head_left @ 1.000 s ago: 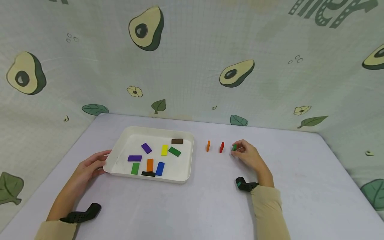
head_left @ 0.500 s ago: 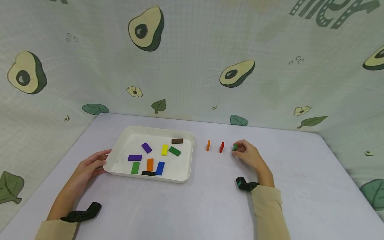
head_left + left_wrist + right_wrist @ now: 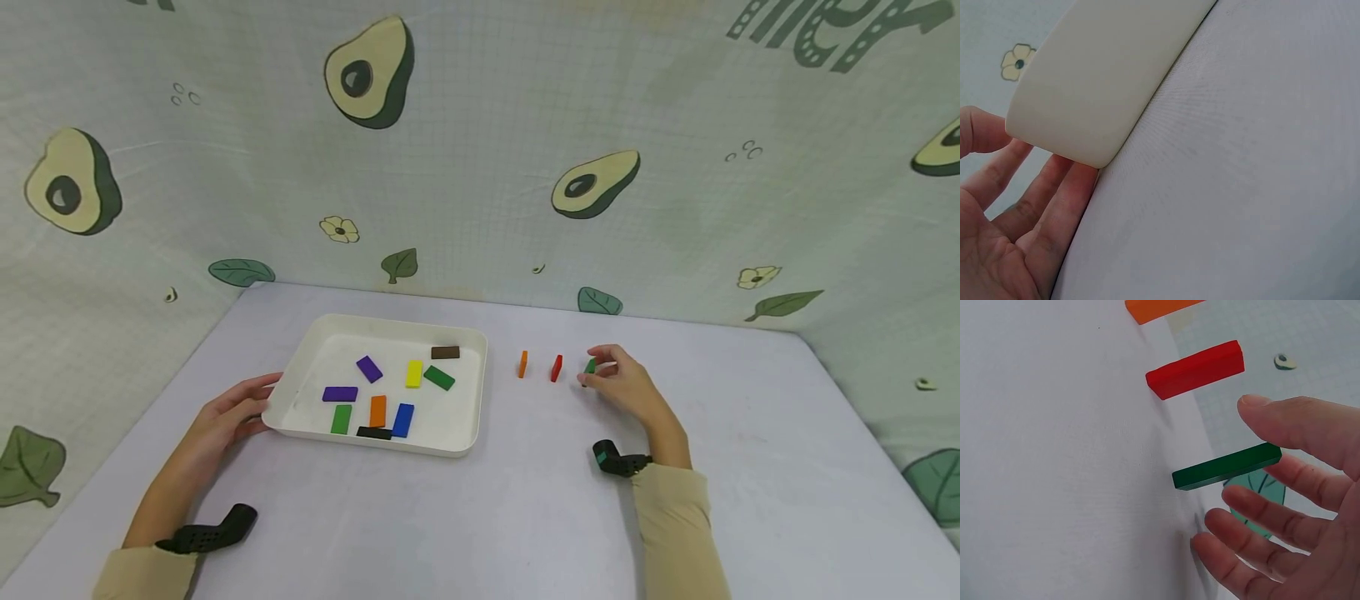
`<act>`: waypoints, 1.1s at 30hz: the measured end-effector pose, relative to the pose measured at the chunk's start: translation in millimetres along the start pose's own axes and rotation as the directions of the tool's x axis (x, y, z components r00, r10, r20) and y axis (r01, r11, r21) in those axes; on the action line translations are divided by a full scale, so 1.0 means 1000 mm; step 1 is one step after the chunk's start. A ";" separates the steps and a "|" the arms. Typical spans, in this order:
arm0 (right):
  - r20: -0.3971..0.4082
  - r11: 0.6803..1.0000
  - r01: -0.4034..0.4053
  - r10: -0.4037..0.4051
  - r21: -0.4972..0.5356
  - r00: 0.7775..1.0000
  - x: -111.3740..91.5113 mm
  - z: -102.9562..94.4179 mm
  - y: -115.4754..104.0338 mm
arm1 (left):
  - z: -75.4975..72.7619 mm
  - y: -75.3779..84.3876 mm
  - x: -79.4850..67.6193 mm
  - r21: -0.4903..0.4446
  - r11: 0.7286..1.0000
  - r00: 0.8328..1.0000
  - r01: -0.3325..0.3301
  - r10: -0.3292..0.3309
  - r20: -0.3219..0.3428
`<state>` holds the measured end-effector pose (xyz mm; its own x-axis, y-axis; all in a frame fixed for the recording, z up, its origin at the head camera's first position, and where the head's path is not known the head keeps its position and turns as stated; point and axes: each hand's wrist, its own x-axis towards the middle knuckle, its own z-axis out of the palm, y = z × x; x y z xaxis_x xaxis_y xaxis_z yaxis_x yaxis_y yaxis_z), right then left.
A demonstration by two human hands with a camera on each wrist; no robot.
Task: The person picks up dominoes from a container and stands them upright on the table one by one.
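Note:
Near the table's middle right, a green domino-like block [image 3: 1225,467] stands on its end. My right hand [image 3: 624,385] is around its top, thumb [image 3: 1291,425] apart from it and fingers spread behind; whether the index finger still touches it I cannot tell. To its left stand a red block [image 3: 557,368] and an orange block [image 3: 522,364], both upright and spaced apart. My left hand [image 3: 225,421] rests its fairly straight fingertips against the left end of a white tray [image 3: 300,408]. In the left wrist view, the thumb tip meets the rim and the other fingers [image 3: 1066,200] touch the outer wall.
Several blocks lie flat in the tray: purple [image 3: 340,394], yellow [image 3: 414,374], brown [image 3: 446,352], dark green [image 3: 438,377], light green [image 3: 341,419], orange [image 3: 378,411], blue [image 3: 402,420] and black [image 3: 374,433]. A printed cloth backdrop [image 3: 480,167] rises behind the white table [image 3: 465,533].
My right hand has parted its thumb and fingers and let go of the green block, which now stands by itself. The left hand and the tray have stayed put.

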<state>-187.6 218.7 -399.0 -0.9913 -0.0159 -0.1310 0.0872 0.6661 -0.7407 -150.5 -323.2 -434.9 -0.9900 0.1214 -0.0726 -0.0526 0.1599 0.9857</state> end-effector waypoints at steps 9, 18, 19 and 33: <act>-0.088 0.995 0.099 -0.099 -0.007 0.991 -0.005 -0.006 -0.012 | -0.001 -0.001 0.000 -0.013 1.000 1.000 -0.015 0.015 0.001; -0.210 0.963 0.266 -0.268 -0.038 0.940 -0.014 -0.002 -0.044 | -0.001 -0.002 -0.001 -0.004 1.000 1.000 0.004 -0.004 0.003; -0.208 0.958 0.283 -0.285 -0.040 0.936 -0.015 -0.001 -0.048 | -0.001 -0.002 -0.001 -0.007 1.000 1.000 0.001 -0.001 0.002; -0.079 0.862 0.500 -0.506 -0.089 0.859 -0.026 0.040 -0.093 | 0.000 -0.001 -0.001 -0.002 1.000 1.000 -0.001 0.001 0.002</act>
<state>-165.7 126.9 -352.7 -0.9033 -0.2920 0.3143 -0.4289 0.6326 -0.6449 -149.2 -323.5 -435.6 -0.9897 0.1239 -0.0722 -0.0521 0.1582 0.9860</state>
